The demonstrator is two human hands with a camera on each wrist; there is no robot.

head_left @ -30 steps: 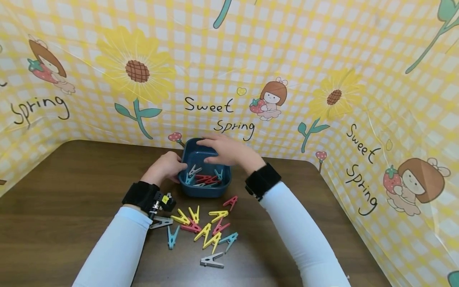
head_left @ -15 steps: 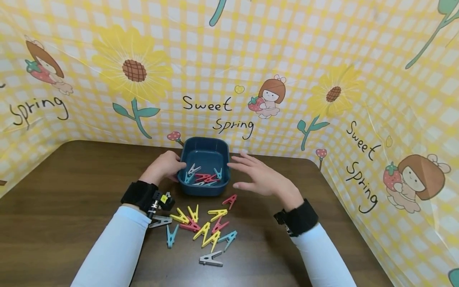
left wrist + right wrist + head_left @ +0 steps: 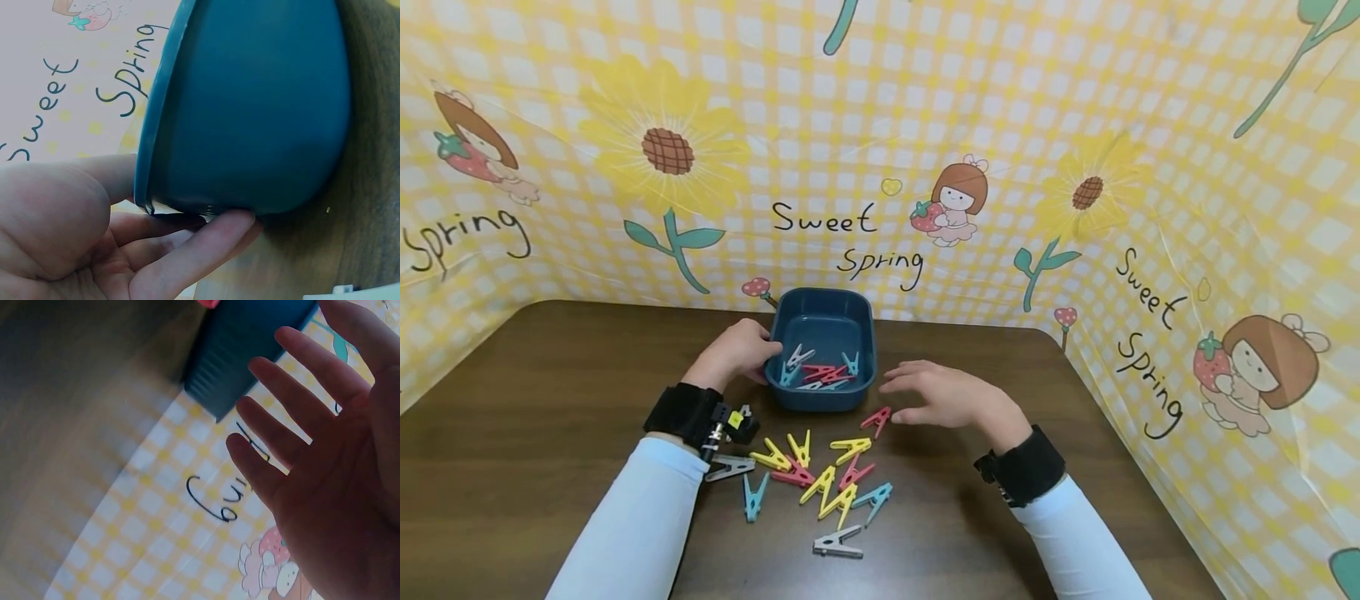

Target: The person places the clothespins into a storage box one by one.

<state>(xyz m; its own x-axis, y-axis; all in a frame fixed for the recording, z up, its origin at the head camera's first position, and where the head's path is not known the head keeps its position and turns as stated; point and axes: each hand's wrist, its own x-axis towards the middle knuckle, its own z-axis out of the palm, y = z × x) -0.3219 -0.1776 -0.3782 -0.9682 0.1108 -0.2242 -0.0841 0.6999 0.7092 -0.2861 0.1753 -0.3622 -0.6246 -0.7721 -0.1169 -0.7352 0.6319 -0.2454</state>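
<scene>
A dark blue plastic bin stands at the back of the table, with several red, teal and grey clothespins inside. My left hand grips the bin's left side, thumb over the rim and fingers against the outer wall, as the left wrist view shows. To the right of the bin my right hand hovers with its fingers spread and nothing in them. Just left of its thumb lies a red clothespin. Several more lie in front of the bin, including a yellow clothespin, a teal clothespin and a grey clothespin.
Behind the brown wooden table hangs a yellow checked cloth, which also runs down both sides. The bin stands close to this cloth. Another grey clothespin lies beside the left wrist strap.
My right hand has moved out from over the bin to its right side, then lower and nearer the red clothespin. The left hand has stayed on the bin.
</scene>
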